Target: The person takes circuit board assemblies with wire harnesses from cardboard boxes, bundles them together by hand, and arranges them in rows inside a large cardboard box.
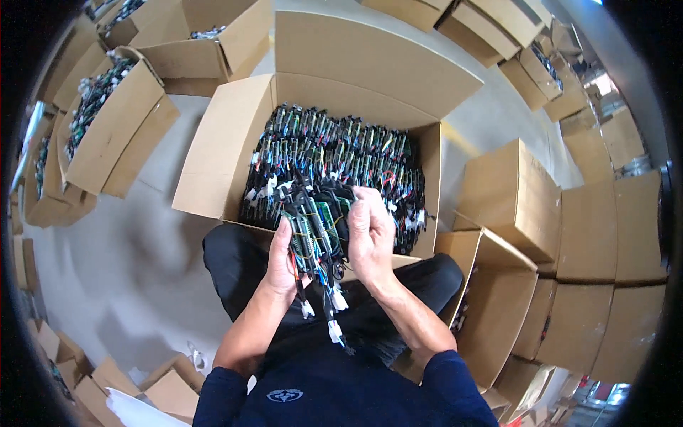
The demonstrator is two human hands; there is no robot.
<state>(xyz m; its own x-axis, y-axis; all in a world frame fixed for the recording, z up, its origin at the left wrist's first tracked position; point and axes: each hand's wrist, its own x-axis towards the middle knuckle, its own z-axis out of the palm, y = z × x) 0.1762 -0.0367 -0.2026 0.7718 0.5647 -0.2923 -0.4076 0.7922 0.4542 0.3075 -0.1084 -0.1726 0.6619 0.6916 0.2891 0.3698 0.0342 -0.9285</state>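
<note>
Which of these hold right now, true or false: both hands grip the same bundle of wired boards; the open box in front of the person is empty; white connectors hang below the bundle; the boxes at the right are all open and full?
1. Both hands grip the same bundle. True: the left hand and right hand close on one bundle of green circuit boards from either side.
2. The open box in front is empty. False: the cardboard box is packed with rows of similar wired boards.
3. White connectors hang below the bundle. True: white connectors dangle on wires under the hands.
4. The boxes at the right are all open and full. False: the stacked boxes there look closed.
</note>
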